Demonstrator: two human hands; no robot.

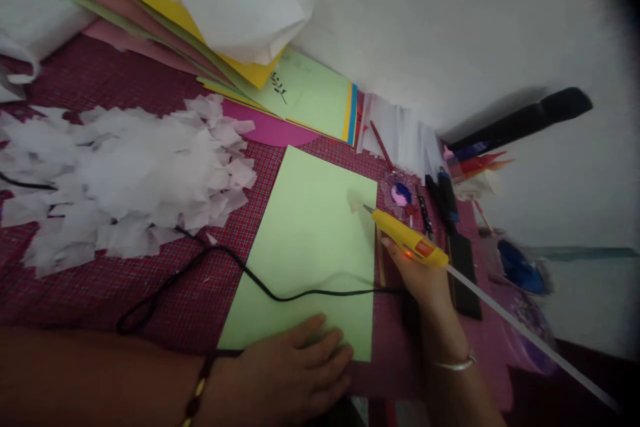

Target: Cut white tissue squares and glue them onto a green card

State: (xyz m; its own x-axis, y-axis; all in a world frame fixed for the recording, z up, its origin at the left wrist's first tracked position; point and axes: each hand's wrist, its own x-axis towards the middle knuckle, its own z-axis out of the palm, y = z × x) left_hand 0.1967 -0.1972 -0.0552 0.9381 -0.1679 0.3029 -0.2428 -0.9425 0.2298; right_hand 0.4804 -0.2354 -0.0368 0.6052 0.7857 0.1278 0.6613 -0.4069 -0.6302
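A pale green sheet of paper (310,227) lies flat on the checked cloth. My left hand (295,367) rests over its near edge, fingers stretched out and holding nothing. At the sheet's right edge, my right hand (420,277) grips a yellow hot glue gun (407,237) with a small orange light glowing on it. A long glue stick (530,333) sticks out of the gun's back end. The nozzle points left, just above the sheet, near a faint smudge (354,205) on the paper. The gun's black cord (300,294) runs across the sheet to the left.
A heap of white paper pieces (135,173) covers the left side. Coloured sheets (320,93) lie at the back, beneath a large white sheet (240,0). To the right are a paint palette (400,193), a red brush (381,145), black-handled tools (443,197) and a white wall (450,27).
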